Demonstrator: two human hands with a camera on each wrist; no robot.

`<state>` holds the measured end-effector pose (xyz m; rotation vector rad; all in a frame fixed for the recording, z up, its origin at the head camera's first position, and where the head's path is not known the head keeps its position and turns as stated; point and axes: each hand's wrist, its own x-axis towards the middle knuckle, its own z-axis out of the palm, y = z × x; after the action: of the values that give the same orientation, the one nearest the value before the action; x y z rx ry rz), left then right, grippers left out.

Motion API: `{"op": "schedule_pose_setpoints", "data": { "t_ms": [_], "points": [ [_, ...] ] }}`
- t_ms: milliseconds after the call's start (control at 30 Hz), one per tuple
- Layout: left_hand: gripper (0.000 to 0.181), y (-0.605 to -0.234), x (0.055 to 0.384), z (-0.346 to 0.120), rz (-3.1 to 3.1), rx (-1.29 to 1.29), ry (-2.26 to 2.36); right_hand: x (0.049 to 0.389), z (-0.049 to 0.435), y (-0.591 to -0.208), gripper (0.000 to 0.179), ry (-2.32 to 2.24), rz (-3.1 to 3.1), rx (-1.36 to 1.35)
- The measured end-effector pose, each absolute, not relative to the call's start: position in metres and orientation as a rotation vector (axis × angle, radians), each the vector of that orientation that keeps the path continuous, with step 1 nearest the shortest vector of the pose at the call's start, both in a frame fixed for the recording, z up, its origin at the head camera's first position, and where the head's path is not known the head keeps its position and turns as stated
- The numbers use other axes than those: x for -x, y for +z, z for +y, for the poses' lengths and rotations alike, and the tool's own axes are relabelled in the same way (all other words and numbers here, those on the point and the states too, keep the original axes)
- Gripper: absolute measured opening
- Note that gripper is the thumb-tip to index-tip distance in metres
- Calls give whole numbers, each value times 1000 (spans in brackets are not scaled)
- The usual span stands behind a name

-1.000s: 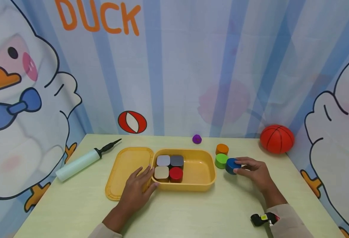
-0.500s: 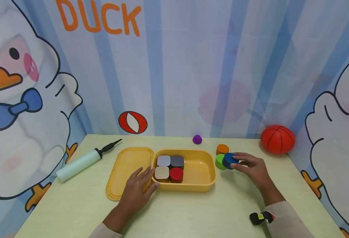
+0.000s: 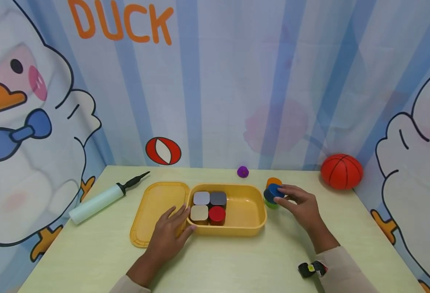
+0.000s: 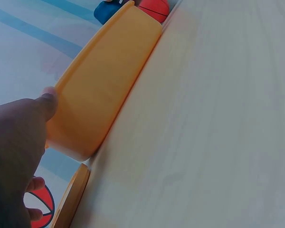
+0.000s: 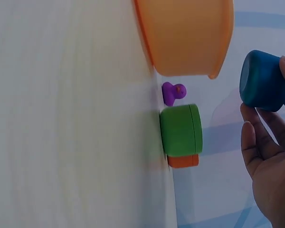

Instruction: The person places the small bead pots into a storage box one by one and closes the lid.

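The right hand (image 3: 302, 205) pinches a blue block (image 3: 273, 193) at its side between thumb and fingertips, the gap between them spread just to the block's width. A good carry would seem to call for that same light side pinch: it leaves the underside free, so the block can be stood down flat. It tilts slightly, so a small turn of the wrist would level it. The right wrist view shows it clear of the tabletop (image 3: 236, 260) and apart from the green block (image 5: 178, 130); keeping that height should avoid knocking the green block or the rim of the yellow container (image 3: 236, 230).

The right forearm reaches in from the tabletop's front edge, right of centre, slanting toward the back edge and leftward. The left hand (image 3: 170, 232) lies with fingers relaxed and spread, thumb against the container at its front left corner, grasping nothing; this light contact should help steady the container.

Four blocks fill the container's left end, a red block (image 3: 217, 215) among them; its right end is bare. The yellow lid (image 3: 156, 215) lies just left of it. An orange block (image 3: 274, 181) stands behind the green one, toward the back edge.
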<state>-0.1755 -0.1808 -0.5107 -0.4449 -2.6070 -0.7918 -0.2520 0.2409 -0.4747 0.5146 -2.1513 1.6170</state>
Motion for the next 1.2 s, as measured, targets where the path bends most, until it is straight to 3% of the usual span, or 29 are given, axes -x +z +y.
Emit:
{"op": "schedule_pose_setpoints", "data": {
  "t_ms": [1200],
  "points": [
    [61, -509, 175, -180, -2599, 442, -773, 255, 177, -482, 33, 1381, -2320, -574]
  ]
}}
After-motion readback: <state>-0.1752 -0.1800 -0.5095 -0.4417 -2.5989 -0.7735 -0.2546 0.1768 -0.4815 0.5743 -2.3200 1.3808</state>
